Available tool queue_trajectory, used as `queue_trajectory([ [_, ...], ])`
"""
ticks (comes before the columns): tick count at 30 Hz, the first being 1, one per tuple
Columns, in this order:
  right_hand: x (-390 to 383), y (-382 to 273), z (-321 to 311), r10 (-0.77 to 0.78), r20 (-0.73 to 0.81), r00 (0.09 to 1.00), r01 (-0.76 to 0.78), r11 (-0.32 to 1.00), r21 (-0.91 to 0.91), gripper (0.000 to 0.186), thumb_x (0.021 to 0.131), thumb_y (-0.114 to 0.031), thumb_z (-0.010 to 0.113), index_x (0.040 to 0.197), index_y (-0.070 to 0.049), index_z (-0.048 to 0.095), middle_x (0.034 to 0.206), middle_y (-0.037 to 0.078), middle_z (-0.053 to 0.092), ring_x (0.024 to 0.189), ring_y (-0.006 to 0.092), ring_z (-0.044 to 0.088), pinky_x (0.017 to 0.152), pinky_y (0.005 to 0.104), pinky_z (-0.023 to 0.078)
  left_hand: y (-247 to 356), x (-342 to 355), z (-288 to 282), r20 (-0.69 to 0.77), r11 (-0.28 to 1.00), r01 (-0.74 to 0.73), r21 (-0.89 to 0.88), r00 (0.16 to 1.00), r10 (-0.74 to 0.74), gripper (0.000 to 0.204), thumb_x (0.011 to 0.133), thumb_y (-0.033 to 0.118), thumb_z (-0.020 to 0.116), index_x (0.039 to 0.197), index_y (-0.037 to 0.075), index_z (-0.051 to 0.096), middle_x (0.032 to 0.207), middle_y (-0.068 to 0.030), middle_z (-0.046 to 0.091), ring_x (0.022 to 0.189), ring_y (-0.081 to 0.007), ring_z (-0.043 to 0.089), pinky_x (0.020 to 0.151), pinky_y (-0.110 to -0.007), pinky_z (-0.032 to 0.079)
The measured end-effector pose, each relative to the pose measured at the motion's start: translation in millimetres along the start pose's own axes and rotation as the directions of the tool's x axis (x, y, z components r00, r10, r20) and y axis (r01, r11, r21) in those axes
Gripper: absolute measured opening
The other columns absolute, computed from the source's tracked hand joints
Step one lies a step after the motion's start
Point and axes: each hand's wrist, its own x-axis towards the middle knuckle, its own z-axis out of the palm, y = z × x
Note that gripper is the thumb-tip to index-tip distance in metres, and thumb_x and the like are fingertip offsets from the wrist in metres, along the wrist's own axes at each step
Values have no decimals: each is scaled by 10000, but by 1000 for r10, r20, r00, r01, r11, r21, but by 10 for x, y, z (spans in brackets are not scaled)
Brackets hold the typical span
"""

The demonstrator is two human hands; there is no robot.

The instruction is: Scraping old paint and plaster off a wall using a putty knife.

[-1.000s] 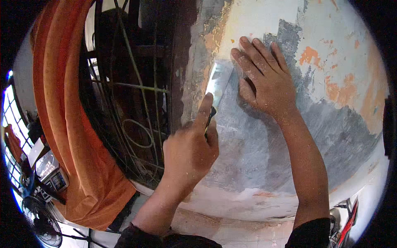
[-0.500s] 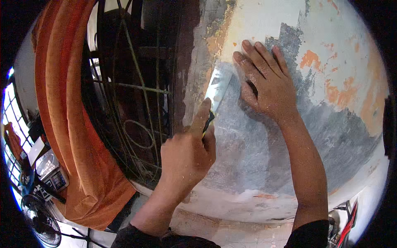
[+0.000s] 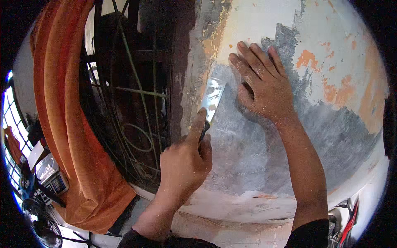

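Observation:
My left hand (image 3: 186,159) is closed round the dark handle of a scraper (image 3: 213,97), its index finger stretched along the shiny metal blade. The blade points up and slightly right, against or very near the wall's left border; contact cannot be made out. To its right, my right hand (image 3: 266,84) rests with fingers stretched on the wall (image 3: 244,153), holding nothing. Pale dust speckles the hand and forearm. Grey patches, white paint and orange spots cover the wall. Most of the scraper's handle is hidden inside my left fist.
Left of the wall is a dark frame (image 3: 180,82) with a metal grille (image 3: 142,93). An orange curtain (image 3: 62,103) hangs farther left. At the lower left stand a black fan (image 3: 41,223) and a device with a keypad (image 3: 56,184). A red object (image 3: 349,225) shows at lower right.
The scraper and my left hand have shifted slightly down and left in the picture. My right hand stays flat on the wall; the whole view has shifted a little.

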Motion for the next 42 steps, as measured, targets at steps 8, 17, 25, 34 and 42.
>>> queue_trajectory([
  [8, -14, 1, 1, -9, 8, 1000, 9, 1000, -28, 634, 844, -221, 648, 1472, -193, 563, 1615, 39, 437, 1499, 239, 386, 1278, 509, 215, -30, -62, 26, -42, 999, -30, -31, 999, 29, 581, 963, 197, 625, 1524, 155, 481, 701, -188, 690, 635, -385, 705, 583, -498, 569],
  [17, -20, 16, 0, -1, 8, 1000, 1, 1000, -20, 631, 842, -206, 652, 1468, -197, 568, 1617, 29, 436, 1495, 240, 395, 1289, 503, 198, 31, 106, 52, -76, 999, -39, 28, 996, 41, 597, 954, 185, 628, 1531, 156, 477, 699, -183, 688, 619, -369, 703, 566, -501, 564],
  [25, -2, -8, 4, 0, 12, 1000, 0, 1000, -17, 642, 848, -196, 638, 1484, -206, 551, 1623, 19, 428, 1500, 237, 386, 1291, 500, 197, 27, 147, -62, -83, 995, -92, 49, 992, 96, 612, 942, 172, 635, 1530, 128, 471, 701, -184, 688, 610, -374, 701, 568, -496, 566],
  [34, -9, -26, -1, 0, 22, 1000, 0, 1000, -9, 645, 854, -207, 640, 1491, -206, 545, 1624, 23, 425, 1502, 234, 379, 1288, 503, 202, 74, 185, -78, -67, 995, -77, 66, 994, 81, 623, 937, 176, 637, 1533, 132, 463, 743, -197, 703, 654, -389, 714, 607, -501, 582],
  [42, -2, -24, 27, -15, -18, 1000, 15, 1000, -4, 626, 843, -240, 655, 1460, -176, 570, 1604, 39, 456, 1489, 242, 403, 1273, 514, 222, 103, 204, -121, -37, 996, -43, 72, 998, 45, 617, 937, 173, 632, 1528, 127, 460, 768, -199, 711, 669, -396, 714, 624, -514, 580],
])
